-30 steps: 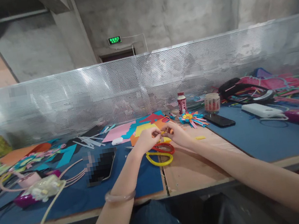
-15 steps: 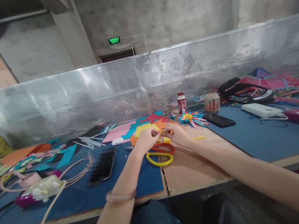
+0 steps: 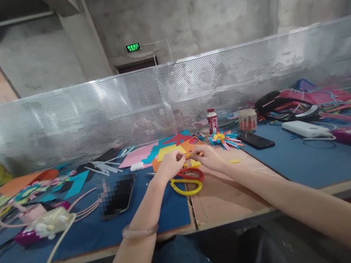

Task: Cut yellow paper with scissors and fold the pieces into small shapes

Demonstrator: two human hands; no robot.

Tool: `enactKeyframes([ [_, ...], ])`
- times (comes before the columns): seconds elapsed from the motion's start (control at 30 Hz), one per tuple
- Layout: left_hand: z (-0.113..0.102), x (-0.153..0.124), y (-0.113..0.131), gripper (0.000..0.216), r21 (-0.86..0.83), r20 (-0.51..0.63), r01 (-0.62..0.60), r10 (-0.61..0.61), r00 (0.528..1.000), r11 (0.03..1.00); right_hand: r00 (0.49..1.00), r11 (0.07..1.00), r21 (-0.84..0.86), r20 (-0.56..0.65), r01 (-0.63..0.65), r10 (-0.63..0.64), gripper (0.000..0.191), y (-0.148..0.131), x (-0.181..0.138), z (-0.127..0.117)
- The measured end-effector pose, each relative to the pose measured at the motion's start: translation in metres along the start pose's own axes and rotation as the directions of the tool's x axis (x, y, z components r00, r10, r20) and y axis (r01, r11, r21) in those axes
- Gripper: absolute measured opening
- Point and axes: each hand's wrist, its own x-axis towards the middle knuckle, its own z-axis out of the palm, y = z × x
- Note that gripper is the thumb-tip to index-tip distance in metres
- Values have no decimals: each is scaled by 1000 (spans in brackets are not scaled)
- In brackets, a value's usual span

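Observation:
My left hand [image 3: 171, 164] and my right hand [image 3: 209, 158] meet over the middle of the table, fingers pinched together on a small orange and yellow paper piece [image 3: 193, 156] held between them. Just below the hands lie scissors with red and yellow handles [image 3: 188, 181]. A pale bangle [image 3: 140, 231] circles my left wrist. Sheets of pink, blue, yellow and red paper [image 3: 161, 150] lie behind the hands. A finished paper flower [image 3: 222, 138] with coloured petals sits to the right of them.
A phone [image 3: 118, 196] lies left of my hands, another dark phone [image 3: 257, 140] to the right. A small red bottle [image 3: 212, 121] and a tape roll [image 3: 248, 119] stand near the perforated metal screen [image 3: 124, 108]. A power bank [image 3: 306, 129], cables and paper scraps crowd both ends.
The hands have stayed in place, fingers working slightly on the small paper piece. The view has shifted a little to the left.

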Motion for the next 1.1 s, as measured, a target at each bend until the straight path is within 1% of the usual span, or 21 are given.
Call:
enactKeyframes([
  [0.13,0,0,-1,18,2,30,-23,23,999,1000,999,999,-29,31,-42,43,22,-2,0,-1],
  [0.2,0,0,-1,18,6,36,-28,28,999,1000,995,998,-14,84,-60,61,20,-3,0,-2],
  [0.3,0,0,-1,18,-19,59,-46,47,997,999,977,992,11,173,-127,123,19,-4,0,-3],
  [0.37,-1,0,-2,18,-36,78,-44,46,996,998,966,987,15,210,-157,151,21,-7,0,-6],
  [0.43,-1,1,-3,18,-54,87,-21,25,996,998,958,988,13,247,-151,143,20,-10,1,-11],
  [0.5,-2,2,-6,19,-73,87,13,-7,996,997,943,992,5,312,-124,117,17,-13,3,-17],
  [0.6,-4,4,-10,21,-106,93,64,-54,994,992,917,994,-14,386,-104,102,23,-13,6,-23],
  [0.77,-5,6,-9,20,-144,113,64,-48,992,988,913,989,-13,381,-149,143,16,-7,8,-23],
  [0.9,-4,6,-10,18,-119,125,45,-30,992,992,930,996,0,358,-89,83,28,-2,11,-17],
  [1.0,-5,6,-12,19,-124,131,49,-33,991,991,940,998,-41,335,-48,59,29,2,17,-11],
  [1.1,-6,6,-13,19,-130,120,53,-37,992,990,935,998,-56,350,-28,46,31,1,23,-9],
])
